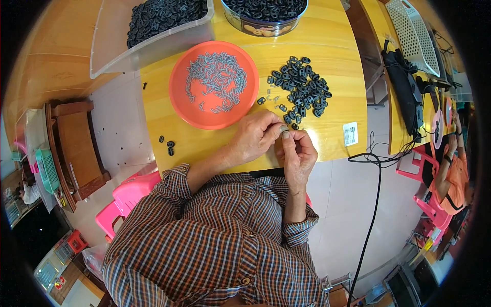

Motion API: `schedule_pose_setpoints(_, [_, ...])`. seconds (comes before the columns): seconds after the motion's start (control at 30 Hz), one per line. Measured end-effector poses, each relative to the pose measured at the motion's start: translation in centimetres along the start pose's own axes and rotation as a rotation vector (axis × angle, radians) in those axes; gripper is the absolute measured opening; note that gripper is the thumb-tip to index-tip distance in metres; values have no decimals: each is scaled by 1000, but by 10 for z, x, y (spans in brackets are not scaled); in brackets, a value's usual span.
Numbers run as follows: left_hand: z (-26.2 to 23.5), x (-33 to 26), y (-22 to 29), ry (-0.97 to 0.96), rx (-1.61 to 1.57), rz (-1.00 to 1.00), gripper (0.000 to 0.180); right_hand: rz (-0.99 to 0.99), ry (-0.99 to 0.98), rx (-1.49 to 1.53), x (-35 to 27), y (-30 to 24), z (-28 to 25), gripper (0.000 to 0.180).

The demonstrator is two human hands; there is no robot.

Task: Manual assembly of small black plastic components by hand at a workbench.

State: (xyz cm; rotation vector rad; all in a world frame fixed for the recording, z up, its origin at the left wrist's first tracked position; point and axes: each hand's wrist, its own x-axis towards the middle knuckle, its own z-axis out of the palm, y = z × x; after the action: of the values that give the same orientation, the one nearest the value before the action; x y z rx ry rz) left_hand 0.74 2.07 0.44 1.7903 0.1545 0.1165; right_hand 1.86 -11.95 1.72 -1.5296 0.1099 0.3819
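Observation:
My left hand (255,135) and my right hand (298,155) meet at the table's near edge, thumbs and fingertips pinched together. Whatever lies between the fingertips is too small and covered to make out. Just beyond them is a heap of small black oval two-hole pieces (307,87), which look like cord locks. A few thin metal bits (275,98) lie loose left of that heap. Close to my left hand stands a round orange plate (179,100) holding many small grey pieces, seemingly springs or pins.
At the far side stand a clear plastic bin (169,53) and a round tin (261,29), both full of black pieces. Several black pieces (170,148) lie at the table's left. A white label (350,134) and black cable (376,204) are right. Another person (450,179) sits far right.

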Motion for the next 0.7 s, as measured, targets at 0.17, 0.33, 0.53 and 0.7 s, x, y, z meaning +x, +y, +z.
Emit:
schedule_pose_setpoints(0.17, [-8,9,14,229,485,380,15,-71,74,2,4,9,-6,11])
schedule_pose_setpoints(0.33, [-22,26,15,175,906,475,16,-91,67,-56,6,15,-11,11])
schedule_pose_setpoints(0.53, [-26,41,9,13,1026,525,15,-142,73,-82,7,18,-12,11])
schedule_pose_setpoints(0.7, [-25,45,6,-6,1045,604,10,-143,70,-99,7,18,-17,12])
